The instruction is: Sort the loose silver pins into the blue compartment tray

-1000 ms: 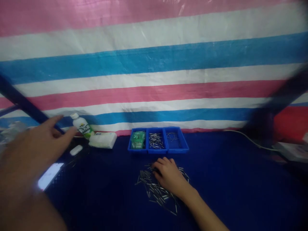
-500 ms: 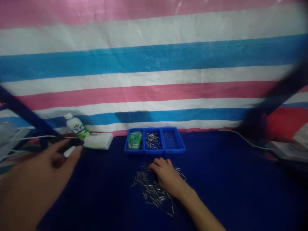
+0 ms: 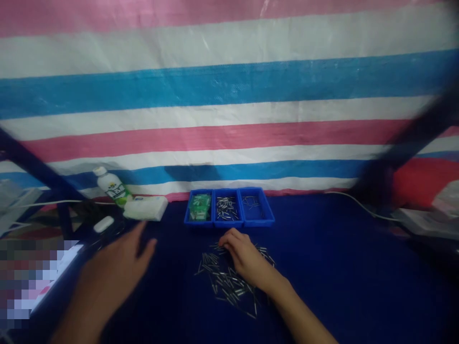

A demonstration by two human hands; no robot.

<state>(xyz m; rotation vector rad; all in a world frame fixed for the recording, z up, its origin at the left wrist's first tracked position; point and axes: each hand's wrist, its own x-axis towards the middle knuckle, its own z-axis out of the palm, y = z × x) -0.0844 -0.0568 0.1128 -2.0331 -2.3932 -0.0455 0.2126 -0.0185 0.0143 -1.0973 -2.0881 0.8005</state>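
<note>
Many thin metal pins (image 3: 233, 285) lie in a loose pile on the dark blue tabletop. My right hand (image 3: 243, 253) rests at the far side of this pile, its fingers curled together and the tips down among the pins. Whatever sits between those fingertips is hidden. Blurred by motion, my left hand (image 3: 116, 274) hovers over the left part of the table, thumb and forefinger spread, with nothing seen in it. Behind the pile stands a blue three-part tray (image 3: 245, 223): green packets (image 3: 200, 207) on the left, short metal pieces (image 3: 226, 208) in the middle, a few thin pins (image 3: 251, 200) on the right.
A white bottle (image 3: 112, 185) with a green label leans beside a white tissue pack (image 3: 145, 208) at the back left. Nearer lies a small white case (image 3: 103, 224). A pale cable (image 3: 358, 203) crosses the back right. Striped sheeting (image 3: 229, 114) hangs behind the table.
My left hand has moved right and inward, away from the small white case. My right hand stays at the pins, its fingers drawn closer together.
</note>
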